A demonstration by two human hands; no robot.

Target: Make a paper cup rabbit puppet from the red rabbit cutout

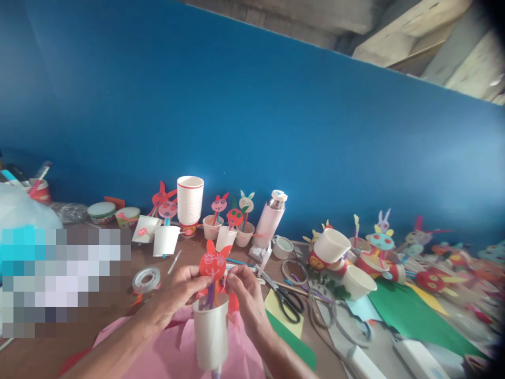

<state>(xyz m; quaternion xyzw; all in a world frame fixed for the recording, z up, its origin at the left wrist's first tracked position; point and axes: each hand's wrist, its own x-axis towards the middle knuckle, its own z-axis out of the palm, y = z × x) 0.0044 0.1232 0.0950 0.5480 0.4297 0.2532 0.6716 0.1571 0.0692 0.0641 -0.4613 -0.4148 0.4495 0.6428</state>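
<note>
the red paper face (213,267) was located between the fingertips of both hands, directly above the white cup (212,339). the thumb and index finger of the left hand (173,295) appeared to pinch its left edge; those of the right hand (249,300) were drawn close together beside its right edge (whether they gripped anything could not be told). this two-sided position probably steadied the face upright. the cup was mouth-up below the fingers, over the pink paper (158,352), and contained purple straws (212,296) reaching the face's lower edge. beyond the fingers, a cup stack (190,202) was nested, presumably to save space; left of it, a small cup (166,241) contained a straw-mounted pink face (168,209). right of the fingers lay scissors (281,292), apparently within reach.
</note>
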